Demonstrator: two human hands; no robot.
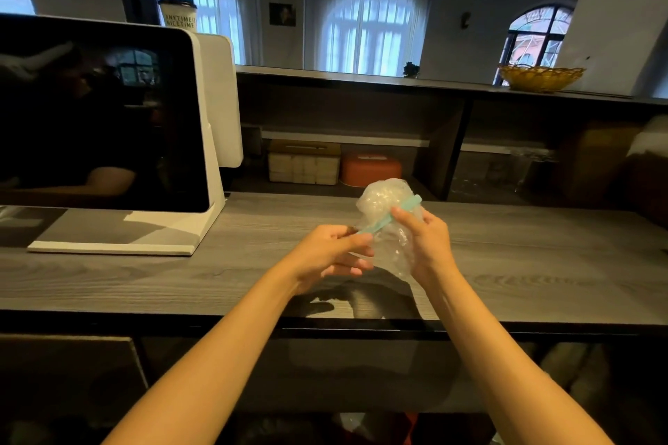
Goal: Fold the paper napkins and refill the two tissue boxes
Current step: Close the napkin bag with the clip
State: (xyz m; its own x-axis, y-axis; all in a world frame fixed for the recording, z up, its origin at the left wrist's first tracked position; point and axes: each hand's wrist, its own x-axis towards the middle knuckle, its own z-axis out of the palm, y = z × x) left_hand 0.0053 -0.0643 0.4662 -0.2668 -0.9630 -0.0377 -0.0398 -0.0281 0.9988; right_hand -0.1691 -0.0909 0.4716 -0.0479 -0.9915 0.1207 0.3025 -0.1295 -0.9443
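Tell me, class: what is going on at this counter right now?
A person holds a crumpled clear plastic bag above the wooden counter. The left hand and right hand both grip it along its teal strip. Two tissue boxes, a beige one and an orange one, sit untouched on the shelf behind.

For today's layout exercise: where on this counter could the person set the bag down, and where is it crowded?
Bare grey counter lies right of the right hand and ahead of the bag. The left is crowded by the screen stand. The shelf behind holds the white tissue box and orange box.
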